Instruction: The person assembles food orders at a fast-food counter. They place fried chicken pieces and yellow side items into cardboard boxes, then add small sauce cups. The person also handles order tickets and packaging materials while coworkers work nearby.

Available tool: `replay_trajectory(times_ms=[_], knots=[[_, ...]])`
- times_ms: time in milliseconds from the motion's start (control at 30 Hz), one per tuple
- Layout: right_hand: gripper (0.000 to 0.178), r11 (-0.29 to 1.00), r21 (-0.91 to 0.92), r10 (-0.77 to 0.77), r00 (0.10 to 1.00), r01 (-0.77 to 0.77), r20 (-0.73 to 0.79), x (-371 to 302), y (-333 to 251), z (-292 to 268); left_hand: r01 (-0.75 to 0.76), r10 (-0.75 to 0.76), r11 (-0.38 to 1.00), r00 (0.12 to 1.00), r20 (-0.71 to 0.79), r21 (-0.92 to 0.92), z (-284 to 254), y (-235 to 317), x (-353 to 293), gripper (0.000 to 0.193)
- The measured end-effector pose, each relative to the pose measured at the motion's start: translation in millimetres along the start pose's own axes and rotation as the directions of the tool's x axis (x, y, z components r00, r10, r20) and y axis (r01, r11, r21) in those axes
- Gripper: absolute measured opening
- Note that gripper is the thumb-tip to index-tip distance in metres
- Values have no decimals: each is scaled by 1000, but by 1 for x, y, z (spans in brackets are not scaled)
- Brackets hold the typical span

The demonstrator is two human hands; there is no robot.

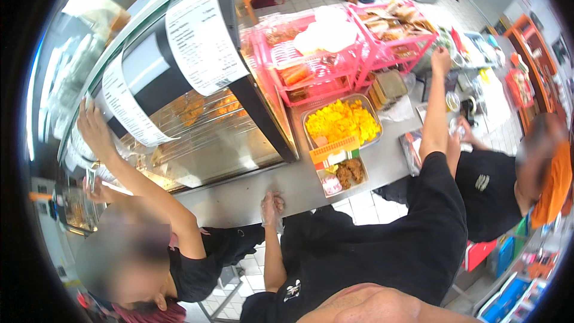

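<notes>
My left hand point(272, 206), in a clear plastic glove, hovers at the front edge of the steel counter point(239, 203). Its fingers are curled in, and nothing shows in them. Stretched far to the right, my bare right hand point(441, 60) is closed beside the pink basket rack and several bagged goods; anything inside it is hidden. Between my arms stands an open paper food box point(335, 164) with an orange patterned lid, holding brown fried pieces point(350, 173) and a small white-and-red packet point(330, 184). Behind it is a metal tray point(378, 137) of yellow food point(341, 121).
A glass food warmer point(203, 143) with paper sheets fills the left. Pink plastic baskets point(275, 84) stand behind the tray, near a square tin point(390, 85). A co-worker point(191, 251) reaches over the warmer at left; another co-worker point(490, 185) in black works close at right.
</notes>
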State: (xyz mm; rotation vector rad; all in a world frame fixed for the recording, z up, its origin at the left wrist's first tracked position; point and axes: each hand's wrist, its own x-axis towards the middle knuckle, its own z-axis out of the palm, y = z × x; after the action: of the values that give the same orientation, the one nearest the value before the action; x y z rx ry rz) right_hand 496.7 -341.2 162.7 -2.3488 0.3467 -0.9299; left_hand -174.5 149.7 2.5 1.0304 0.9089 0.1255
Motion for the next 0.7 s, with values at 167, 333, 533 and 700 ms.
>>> replay_trajectory(times_ms=[167,333,533,700], knots=[[46,725,-188,-508,699,663,504,88,113,81,-32,35,990,999,-13,137,-4,-3,1,47],[46,803,-181,-455,781,568,427,114,128,87,-64,69,990,997,-37,127,-2,0,-3,45],[45,838,-189,-419,826,511,376,124,102,74,-62,62,998,998,-28,-1,3,0,-8,35],[45,850,-173,-420,838,498,349,129,93,72,-20,20,1000,1000,-14,1,0,5,-10,38]])
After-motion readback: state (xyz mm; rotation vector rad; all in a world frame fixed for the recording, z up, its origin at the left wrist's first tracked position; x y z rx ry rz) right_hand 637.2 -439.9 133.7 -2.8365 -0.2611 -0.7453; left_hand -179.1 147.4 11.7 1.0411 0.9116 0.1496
